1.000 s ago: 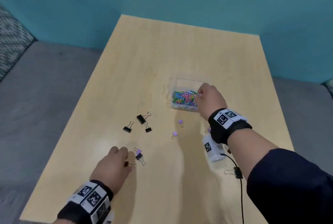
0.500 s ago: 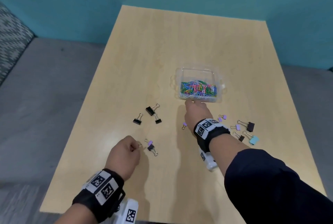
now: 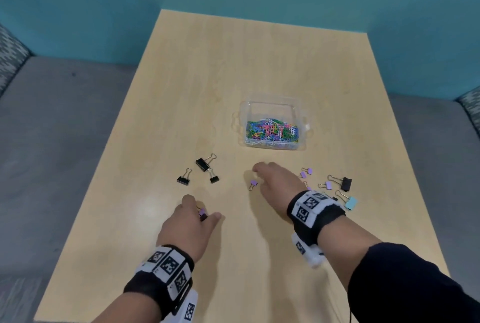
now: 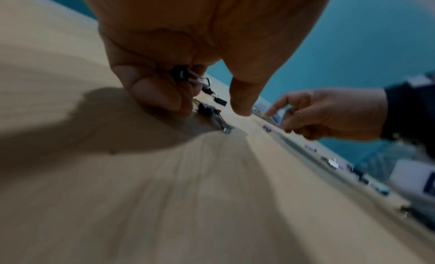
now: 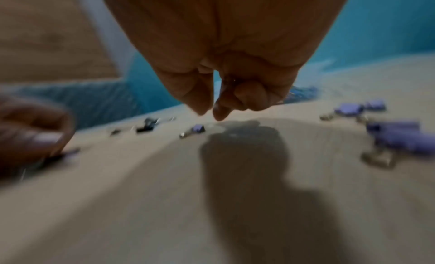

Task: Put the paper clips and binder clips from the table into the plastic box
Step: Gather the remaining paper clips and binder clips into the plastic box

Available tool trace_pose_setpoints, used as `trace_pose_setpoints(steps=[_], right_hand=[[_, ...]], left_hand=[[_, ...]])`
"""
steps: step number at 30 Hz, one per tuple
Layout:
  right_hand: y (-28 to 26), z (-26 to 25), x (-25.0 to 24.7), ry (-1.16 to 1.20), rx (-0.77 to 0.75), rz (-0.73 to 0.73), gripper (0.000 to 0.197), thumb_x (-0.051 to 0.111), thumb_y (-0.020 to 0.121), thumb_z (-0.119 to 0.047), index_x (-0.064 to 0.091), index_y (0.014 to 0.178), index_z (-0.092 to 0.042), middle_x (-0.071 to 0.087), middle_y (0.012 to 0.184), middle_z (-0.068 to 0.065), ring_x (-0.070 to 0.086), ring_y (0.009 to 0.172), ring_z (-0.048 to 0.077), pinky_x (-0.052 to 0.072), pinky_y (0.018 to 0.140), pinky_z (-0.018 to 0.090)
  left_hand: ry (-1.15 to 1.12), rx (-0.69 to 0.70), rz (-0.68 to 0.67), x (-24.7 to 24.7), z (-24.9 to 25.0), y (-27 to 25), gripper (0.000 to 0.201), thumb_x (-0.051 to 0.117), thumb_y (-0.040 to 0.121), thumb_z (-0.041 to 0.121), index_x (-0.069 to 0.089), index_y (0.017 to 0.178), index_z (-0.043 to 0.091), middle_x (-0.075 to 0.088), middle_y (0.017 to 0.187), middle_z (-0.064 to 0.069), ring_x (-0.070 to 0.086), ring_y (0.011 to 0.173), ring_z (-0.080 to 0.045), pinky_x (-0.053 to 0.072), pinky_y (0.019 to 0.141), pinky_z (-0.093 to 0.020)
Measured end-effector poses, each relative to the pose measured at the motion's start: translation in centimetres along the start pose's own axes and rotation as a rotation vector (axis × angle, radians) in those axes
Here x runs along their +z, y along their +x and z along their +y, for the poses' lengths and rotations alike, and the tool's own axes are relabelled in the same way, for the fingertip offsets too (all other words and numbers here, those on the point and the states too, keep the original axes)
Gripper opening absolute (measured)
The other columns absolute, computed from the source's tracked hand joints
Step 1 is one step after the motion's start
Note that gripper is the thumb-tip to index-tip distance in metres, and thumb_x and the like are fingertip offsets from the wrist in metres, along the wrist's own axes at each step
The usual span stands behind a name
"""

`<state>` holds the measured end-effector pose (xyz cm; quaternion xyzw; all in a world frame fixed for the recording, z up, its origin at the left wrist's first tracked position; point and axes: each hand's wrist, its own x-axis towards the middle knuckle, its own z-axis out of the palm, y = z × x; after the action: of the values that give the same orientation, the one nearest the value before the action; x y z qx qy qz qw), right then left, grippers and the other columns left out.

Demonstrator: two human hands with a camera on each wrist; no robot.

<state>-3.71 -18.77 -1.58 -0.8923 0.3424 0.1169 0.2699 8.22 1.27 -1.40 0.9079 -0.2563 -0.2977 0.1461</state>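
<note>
A clear plastic box (image 3: 270,103) holding a heap of coloured paper clips (image 3: 271,131) stands past the middle of the table. My left hand (image 3: 201,207) is low near the front and grips a black binder clip (image 4: 184,75) in its curled fingers. Its thumb and fingertips straddle a purple-and-black clip (image 3: 203,216) that lies on the wood. My right hand (image 3: 259,175) hovers near the box, empty, thumb and forefinger slightly apart. A small purple binder clip (image 3: 253,184) lies just below and to the left of them, untouched.
Three black binder clips (image 3: 205,164) lie left of centre. Right of my right wrist lie several more: purple ones (image 3: 306,172), a black one (image 3: 346,183) and a light blue one (image 3: 351,203). The wooden table (image 3: 233,62) ends at teal walls behind.
My right hand has come back from the box toward me and now hangs over the small purple clip. My left hand took up a black clip and shifted right to the purple-and-black one.
</note>
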Motion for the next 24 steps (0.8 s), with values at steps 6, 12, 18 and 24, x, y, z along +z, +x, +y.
trace_pose_setpoints(steps=[6,12,18,24], right_hand=[[1.0,0.2,0.5,-0.224,-0.233,-0.091,0.015,0.047,0.091,-0.009,0.038,0.098,-0.019,0.041,0.092,0.004,0.050,0.068,0.029,0.049,0.063,0.040],[1.8,0.7,-0.1,-0.126,-0.198,-0.124,0.015,0.049,0.090,-0.015,0.035,0.085,-0.017,0.039,0.088,0.002,0.048,0.071,0.028,0.038,0.062,0.034],[1.2,2.3,-2.4,0.022,-0.199,-0.131,0.011,0.046,0.080,-0.010,0.044,0.086,-0.018,0.049,0.086,-0.001,0.051,0.076,0.026,0.041,0.061,0.035],[7.1,4.3,-10.8,0.845,0.199,0.111,0.017,0.046,0.087,-0.003,0.059,0.076,-0.009,0.055,0.061,0.008,0.057,0.051,0.020,0.050,0.047,0.028]], left_hand=[[0.141,0.044,0.000,0.3,0.9,0.3,0.024,0.041,0.093,0.040,0.027,0.086,0.023,0.050,0.080,0.006,0.051,0.063,-0.017,0.041,0.055,-0.031],[0.071,-0.023,0.005,0.3,1.3,0.0,0.016,0.041,0.089,0.024,0.028,0.080,0.022,0.051,0.071,0.006,0.051,0.060,-0.018,0.037,0.053,-0.030],[-0.069,0.007,0.036,-2.2,3.1,-0.4,0.017,0.056,0.085,0.026,0.049,0.070,0.023,0.059,0.061,0.002,0.054,0.061,-0.014,0.040,0.055,-0.031],[-0.195,0.251,0.105,-5.5,13.1,8.5,0.020,0.058,0.083,0.024,0.057,0.066,0.014,0.062,0.059,-0.001,0.060,0.057,-0.023,0.049,0.053,-0.038]])
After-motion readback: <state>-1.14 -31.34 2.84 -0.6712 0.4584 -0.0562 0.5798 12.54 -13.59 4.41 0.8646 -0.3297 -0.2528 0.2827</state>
